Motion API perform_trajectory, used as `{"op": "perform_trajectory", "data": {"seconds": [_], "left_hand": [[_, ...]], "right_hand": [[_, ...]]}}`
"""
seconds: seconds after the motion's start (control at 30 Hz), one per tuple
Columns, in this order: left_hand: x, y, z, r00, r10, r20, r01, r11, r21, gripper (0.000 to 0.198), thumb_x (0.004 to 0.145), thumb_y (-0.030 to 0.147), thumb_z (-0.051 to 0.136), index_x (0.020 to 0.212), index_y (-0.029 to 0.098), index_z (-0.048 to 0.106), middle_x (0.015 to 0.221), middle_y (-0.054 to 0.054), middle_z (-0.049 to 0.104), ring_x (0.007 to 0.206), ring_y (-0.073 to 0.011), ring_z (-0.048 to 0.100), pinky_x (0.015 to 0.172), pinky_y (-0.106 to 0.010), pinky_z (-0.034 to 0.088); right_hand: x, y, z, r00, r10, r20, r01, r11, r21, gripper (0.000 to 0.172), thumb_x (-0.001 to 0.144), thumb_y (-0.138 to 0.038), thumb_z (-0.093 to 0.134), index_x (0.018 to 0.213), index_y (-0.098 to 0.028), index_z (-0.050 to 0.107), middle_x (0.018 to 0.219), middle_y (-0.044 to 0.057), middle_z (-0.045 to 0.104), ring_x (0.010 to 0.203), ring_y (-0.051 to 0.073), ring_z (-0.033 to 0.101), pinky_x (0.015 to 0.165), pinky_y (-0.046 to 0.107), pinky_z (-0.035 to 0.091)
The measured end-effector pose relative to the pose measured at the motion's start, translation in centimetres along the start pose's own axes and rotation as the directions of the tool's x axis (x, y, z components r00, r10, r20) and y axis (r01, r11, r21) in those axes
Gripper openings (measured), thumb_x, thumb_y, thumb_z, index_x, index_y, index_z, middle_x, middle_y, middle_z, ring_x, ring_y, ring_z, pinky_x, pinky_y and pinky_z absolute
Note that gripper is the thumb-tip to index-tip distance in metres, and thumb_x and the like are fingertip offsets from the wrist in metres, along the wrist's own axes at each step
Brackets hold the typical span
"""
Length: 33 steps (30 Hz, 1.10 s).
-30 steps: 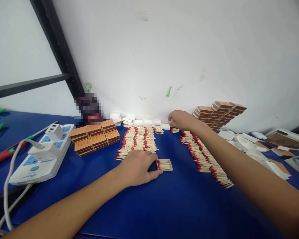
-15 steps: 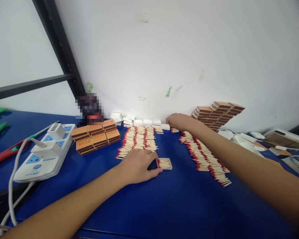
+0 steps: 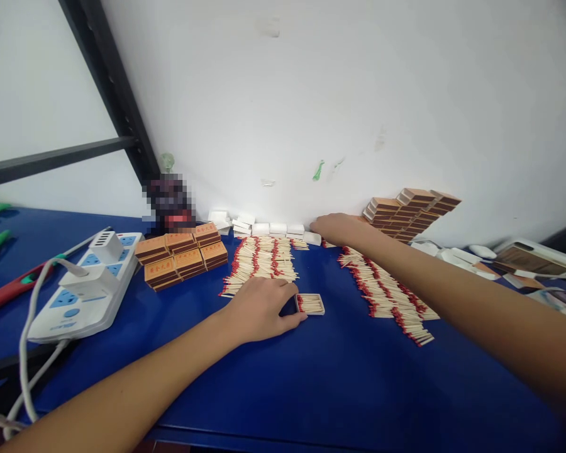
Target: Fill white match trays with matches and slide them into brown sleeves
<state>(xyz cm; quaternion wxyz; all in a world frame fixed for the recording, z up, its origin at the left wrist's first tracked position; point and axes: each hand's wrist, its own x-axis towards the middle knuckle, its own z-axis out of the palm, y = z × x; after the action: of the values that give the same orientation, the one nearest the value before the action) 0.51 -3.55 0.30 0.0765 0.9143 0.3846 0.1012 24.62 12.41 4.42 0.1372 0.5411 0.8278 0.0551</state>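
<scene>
On the blue table, a small white matchbox tray (image 3: 311, 304) holds red-tipped matches. My left hand (image 3: 264, 309) grips its left end between thumb and forefinger. Farther back, near the wall, my right hand (image 3: 337, 228) curls down beside a small batch of matches (image 3: 327, 243); its fingertips are hidden, so I cannot make out what they hold. Rows of loose matches (image 3: 259, 261) lie behind my left hand. More rows of matches (image 3: 382, 286) spread out below my right forearm.
Stacked matchboxes (image 3: 186, 263) stand at left, and a taller matchbox stack (image 3: 405, 217) leans by the wall at right. White trays (image 3: 278, 230) line the wall. A power strip (image 3: 85, 314) with cables lies at left, near a red-handled tool (image 3: 19, 294). White odds and ends (image 3: 457, 258) sit far right.
My right hand has shifted slightly left at the back. My left hand still grips the tray, and the whole view has tilted a little.
</scene>
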Motion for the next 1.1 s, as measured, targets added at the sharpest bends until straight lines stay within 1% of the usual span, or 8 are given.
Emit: {"op": "perform_trajectory", "data": {"seconds": [0.17, 0.47, 0.57, 0.67, 0.8, 0.9, 1.03, 1.1], "left_hand": [[0.0, 0.0, 0.0, 1.000, 0.003, -0.013, -0.003, 1.000, -0.018, 0.032, 0.099, 0.050, 0.066, 0.109, 0.020, 0.072, 0.104, -0.008, 0.080, 0.095, -0.0306, 0.076, 0.080, -0.041, 0.055], [0.0, 0.0, 0.1, 1.000, -0.010, -0.018, 0.010, 1.000, -0.005, 0.035, 0.099, 0.051, 0.065, 0.114, 0.021, 0.072, 0.105, -0.008, 0.080, 0.097, -0.0314, 0.076, 0.079, -0.041, 0.056], [0.0, -0.1, 0.2, 1.000, -0.022, -0.022, 0.022, 1.000, 0.002, 0.037, 0.098, 0.053, 0.065, 0.116, 0.021, 0.073, 0.108, -0.008, 0.080, 0.100, -0.0327, 0.077, 0.079, -0.042, 0.056], [0.0, -0.2, 0.2, 0.999, -0.038, -0.030, 0.038, 0.999, 0.001, 0.038, 0.099, 0.053, 0.064, 0.117, 0.021, 0.073, 0.109, -0.008, 0.080, 0.099, -0.0322, 0.077, 0.076, -0.040, 0.055], [0.1, -0.1, 0.2, 0.998, -0.043, -0.035, 0.043, 0.999, 0.005, 0.039, 0.099, 0.053, 0.063, 0.119, 0.022, 0.074, 0.108, -0.008, 0.080, 0.098, -0.0309, 0.076, 0.077, -0.039, 0.054], [0.1, 0.1, 0.0, 0.998, -0.055, -0.018, 0.055, 0.998, 0.000, 0.039, 0.099, 0.053, 0.063, 0.118, 0.022, 0.075, 0.105, -0.007, 0.080, 0.093, -0.0293, 0.075, 0.073, -0.038, 0.052], [0.2, 0.3, -0.1, 0.997, -0.069, -0.027, 0.068, 0.998, -0.007, 0.039, 0.097, 0.053, 0.065, 0.119, 0.023, 0.075, 0.101, -0.006, 0.080, 0.087, -0.0260, 0.074, 0.070, -0.035, 0.048], [0.2, 0.3, 0.0, 0.997, -0.065, -0.034, 0.065, 0.998, -0.005, 0.039, 0.097, 0.053, 0.066, 0.119, 0.022, 0.075, 0.098, -0.005, 0.079, 0.086, -0.0251, 0.073, 0.069, -0.034, 0.047]], "right_hand": [[-0.4, -0.7, -0.8, 0.999, 0.029, 0.030, -0.025, 0.991, -0.129, 0.035, 0.095, -0.007, 0.057, 0.122, -0.016, 0.075, 0.127, 0.020, 0.076, 0.116, 0.033, 0.072, 0.093, 0.042, 0.053], [-1.5, -1.1, -2.7, 0.998, 0.054, -0.024, -0.058, 0.980, -0.188, 0.028, 0.096, -0.016, 0.059, 0.115, -0.010, 0.078, 0.116, 0.025, 0.078, 0.111, 0.034, 0.072, 0.091, 0.041, 0.052], [-3.5, -1.0, -4.1, 0.995, 0.066, -0.070, -0.078, 0.977, -0.198, 0.028, 0.098, -0.014, 0.054, 0.111, -0.009, 0.078, 0.115, 0.025, 0.076, 0.107, 0.034, 0.072, 0.087, 0.041, 0.051], [-7.3, -1.5, -4.5, 0.992, 0.050, -0.119, -0.074, 0.976, -0.205, 0.030, 0.099, -0.010, 0.049, 0.106, -0.014, 0.077, 0.116, 0.021, 0.075, 0.104, 0.032, 0.071, 0.082, 0.040, 0.050], [-13.1, -3.7, -1.9, 0.990, -0.023, -0.140, 0.006, 0.993, -0.120, 0.028, 0.098, -0.010, 0.049, 0.105, -0.018, 0.075, 0.109, 0.017, 0.073, 0.095, 0.029, 0.071, 0.069, 0.036, 0.045], [-16.0, -5.0, 0.9, 0.980, -0.076, -0.185, 0.077, 0.997, 0.001, 0.027, 0.100, -0.013, 0.049, 0.110, -0.020, 0.072, 0.106, 0.012, 0.073, 0.085, 0.025, 0.071, 0.066, 0.033, 0.043], [-17.1, -4.7, 3.2, 0.909, -0.095, -0.406, 0.203, 0.951, 0.231, 0.023, 0.101, -0.016, 0.050, 0.109, -0.023, 0.070, 0.104, 0.009, 0.073, 0.088, 0.023, 0.069, 0.071, 0.031, 0.047], [-17.0, -4.1, 3.7, 0.893, -0.089, -0.441, 0.253, 0.909, 0.330, 0.019, 0.100, -0.016, 0.051, 0.104, -0.023, 0.068, 0.100, 0.007, 0.073, 0.087, 0.022, 0.069, 0.071, 0.032, 0.048]]}}
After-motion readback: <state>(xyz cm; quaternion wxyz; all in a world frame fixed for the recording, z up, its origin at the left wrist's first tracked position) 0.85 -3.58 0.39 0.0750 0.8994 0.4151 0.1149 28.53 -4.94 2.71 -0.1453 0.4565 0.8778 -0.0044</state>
